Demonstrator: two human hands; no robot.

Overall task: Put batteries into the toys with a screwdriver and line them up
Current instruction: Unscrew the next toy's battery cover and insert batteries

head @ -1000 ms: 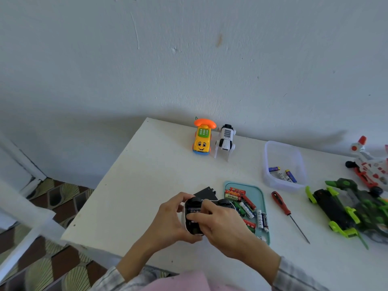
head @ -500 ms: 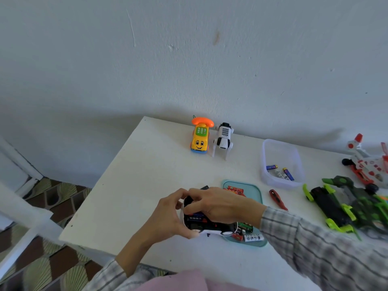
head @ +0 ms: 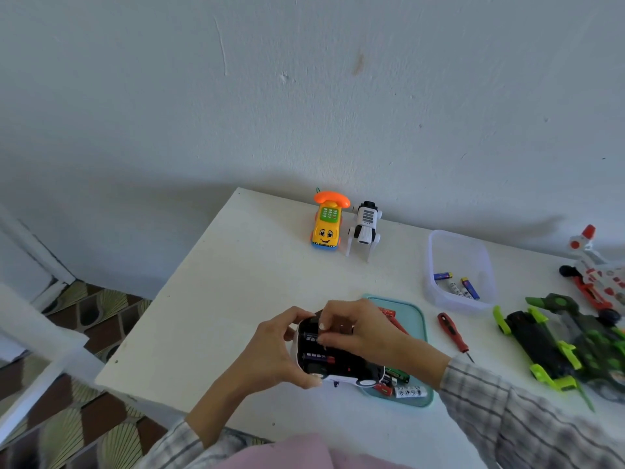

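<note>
One white table point(head: 216, 299) carries all we count. Two large toys lie right of the teal tray point(head: 419, 319); two small ones behind it. Our left hand point(head: 270, 353) grips one upturned toy car point(head: 338, 370) before the tray; our right hand point(head: 358, 330) pinches at its batteries.
</note>
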